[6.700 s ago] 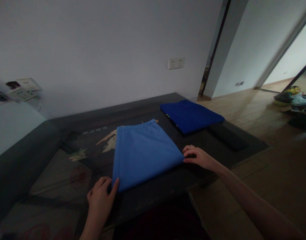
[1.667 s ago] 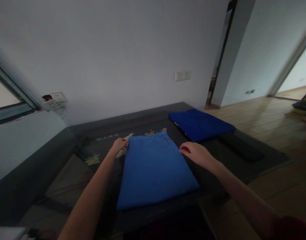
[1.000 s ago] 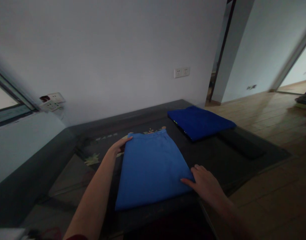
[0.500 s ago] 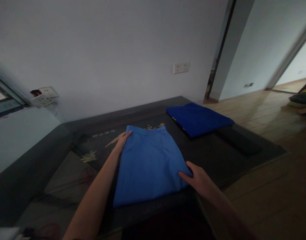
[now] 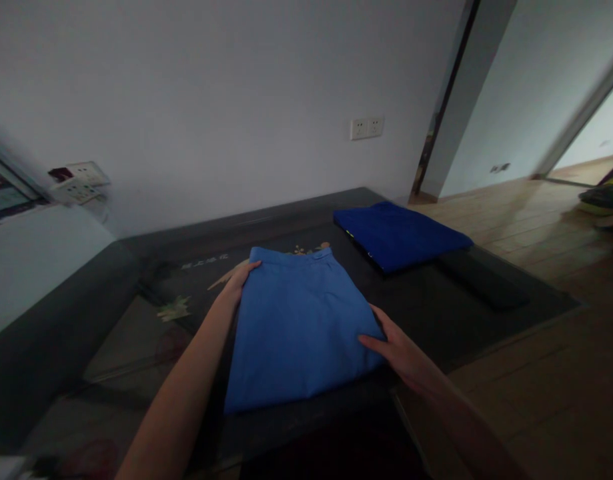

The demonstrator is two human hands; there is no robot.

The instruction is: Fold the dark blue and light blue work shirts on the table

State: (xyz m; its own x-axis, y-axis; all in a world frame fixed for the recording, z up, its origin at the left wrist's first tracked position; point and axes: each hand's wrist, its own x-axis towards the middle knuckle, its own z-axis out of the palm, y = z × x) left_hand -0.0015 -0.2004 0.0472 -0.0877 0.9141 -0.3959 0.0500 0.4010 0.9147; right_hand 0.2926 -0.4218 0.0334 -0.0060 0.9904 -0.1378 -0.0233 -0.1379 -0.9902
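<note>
A light blue skirt (image 5: 301, 327) with a waistband and a small tab lies flat on the dark table (image 5: 486, 333), its waistband toward the wall. My left hand (image 5: 242, 277) grips its upper left edge, thumb on top and the other fingers hidden along the side. At the lower right edge, my right hand (image 5: 389, 341) pinches the cloth, with the thumb over it and fingers at the far side. A folded dark blue garment (image 5: 401, 233) rests farther back on the right, apart from both hands.
Beside the dark blue garment lies a long black object (image 5: 481, 283) I cannot make out. The wall with a double socket (image 5: 367, 128) borders the table's back edge. More sockets (image 5: 81, 183) are at the left corner. Wooden floor (image 5: 546, 227) lies to the right.
My right hand has shifted slightly along the skirt's right edge, its fingers now a little farther up. My left hand keeps its hold. The view has tilted a little.
</note>
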